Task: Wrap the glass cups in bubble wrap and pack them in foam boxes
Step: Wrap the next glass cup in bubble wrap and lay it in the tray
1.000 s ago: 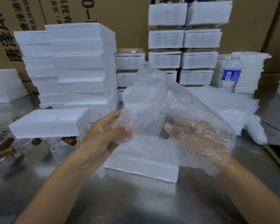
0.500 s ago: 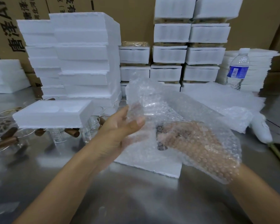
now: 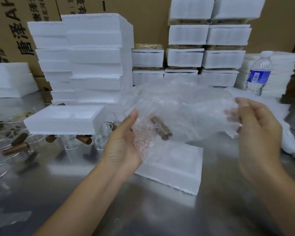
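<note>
A sheet of bubble wrap (image 3: 182,108) is spread between my two hands above the table. Inside it lies a glass cup whose brown wooden handle (image 3: 161,128) shows through the plastic. My left hand (image 3: 123,145) cradles the wrap and cup from below, fingers curled behind the plastic and thumb pointing up. My right hand (image 3: 257,132) pinches the sheet's right edge, fingertips showing faintly through it. An open foam box (image 3: 179,169) with a moulded recess lies on the table just below the wrap.
Several bare glass cups with wooden handles (image 3: 17,147) crowd the left of the steel table, and a foam tray (image 3: 63,120) rests on some of them. Foam stacks (image 3: 92,57), packed foam boxes (image 3: 186,57) and a water bottle (image 3: 259,72) stand behind.
My right hand has come out from under the bubble wrap and moved right to its edge. The sheet has spread out wide and lower. The cup now rests at my left hand.
</note>
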### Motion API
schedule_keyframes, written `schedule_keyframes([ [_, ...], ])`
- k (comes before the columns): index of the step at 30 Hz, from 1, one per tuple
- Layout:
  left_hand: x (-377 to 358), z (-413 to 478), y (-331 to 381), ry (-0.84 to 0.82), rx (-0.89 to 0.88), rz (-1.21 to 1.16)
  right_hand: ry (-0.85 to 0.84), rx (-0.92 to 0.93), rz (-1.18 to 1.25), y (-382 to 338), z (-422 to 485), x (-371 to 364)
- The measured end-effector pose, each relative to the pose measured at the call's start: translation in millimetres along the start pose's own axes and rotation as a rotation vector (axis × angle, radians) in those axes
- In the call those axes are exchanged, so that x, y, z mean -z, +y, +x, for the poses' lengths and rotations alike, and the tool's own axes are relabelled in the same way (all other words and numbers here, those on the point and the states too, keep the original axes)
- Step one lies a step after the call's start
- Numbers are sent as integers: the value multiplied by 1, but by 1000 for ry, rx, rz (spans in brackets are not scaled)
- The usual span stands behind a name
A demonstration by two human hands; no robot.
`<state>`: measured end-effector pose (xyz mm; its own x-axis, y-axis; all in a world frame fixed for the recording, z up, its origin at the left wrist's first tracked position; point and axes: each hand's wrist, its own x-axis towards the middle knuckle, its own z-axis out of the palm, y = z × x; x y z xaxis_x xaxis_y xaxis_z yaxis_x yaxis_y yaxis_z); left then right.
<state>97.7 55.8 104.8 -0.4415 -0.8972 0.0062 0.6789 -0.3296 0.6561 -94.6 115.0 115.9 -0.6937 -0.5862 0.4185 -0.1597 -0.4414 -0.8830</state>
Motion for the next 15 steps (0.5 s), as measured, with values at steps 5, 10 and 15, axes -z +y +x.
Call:
schedule_keyframes([
  [5, 9, 9, 5, 27, -132, -144, -232, -246, 169, 8, -7, -6],
  [10, 7, 5, -2, -59, -135, -55, -677, -215, 44, 15, -26, -20],
  [15, 1, 6, -15, -39, -168, 77, -479, -36, -4, 15, -25, -13],
])
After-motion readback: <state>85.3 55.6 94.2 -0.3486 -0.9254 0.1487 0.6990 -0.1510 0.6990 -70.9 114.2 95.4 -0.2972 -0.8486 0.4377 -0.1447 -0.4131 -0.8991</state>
